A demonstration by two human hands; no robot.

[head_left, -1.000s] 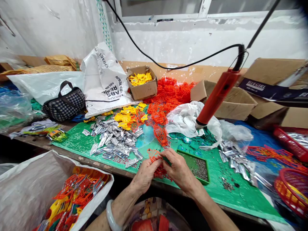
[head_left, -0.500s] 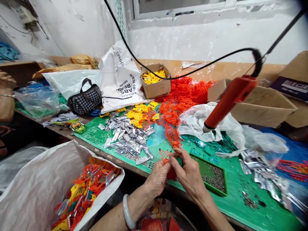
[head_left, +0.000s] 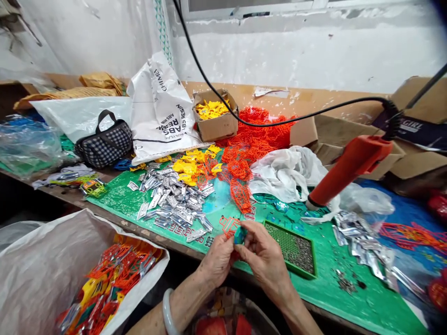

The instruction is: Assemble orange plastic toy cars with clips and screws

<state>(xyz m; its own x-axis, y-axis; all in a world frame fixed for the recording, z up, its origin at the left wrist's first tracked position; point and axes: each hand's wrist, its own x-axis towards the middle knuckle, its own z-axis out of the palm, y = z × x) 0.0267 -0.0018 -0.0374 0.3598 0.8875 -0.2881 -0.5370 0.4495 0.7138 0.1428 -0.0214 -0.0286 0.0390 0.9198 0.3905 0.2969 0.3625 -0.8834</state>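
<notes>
My left hand (head_left: 217,260) pinches an orange plastic lattice frame (head_left: 230,226) at the bench's front edge. Beside it, the closed fingers of my right hand (head_left: 263,251) grip a small green plastic part (head_left: 240,235) against the frame. Fingers hide where the two pieces meet. Just right of my hands lies a green tray (head_left: 316,265) with a perforated bed and many small screws (head_left: 303,253). Over the bench at the right hangs a red electric screwdriver (head_left: 349,170) on a black cable. Silver strips (head_left: 174,197) are heaped ahead on the left.
An open white sack (head_left: 38,270) of mixed plastic pieces stands at my lower left. Yellow parts (head_left: 186,167) and an orange pile (head_left: 258,128) lie farther back. Cardboard boxes (head_left: 218,128) and a checkered bag (head_left: 104,142) line the wall side. More silver strips (head_left: 363,237) lie right.
My right fingers have shifted, and the green part shows more plainly between my hands. The view has turned rightward; the hanging screwdriver now appears farther right and lower.
</notes>
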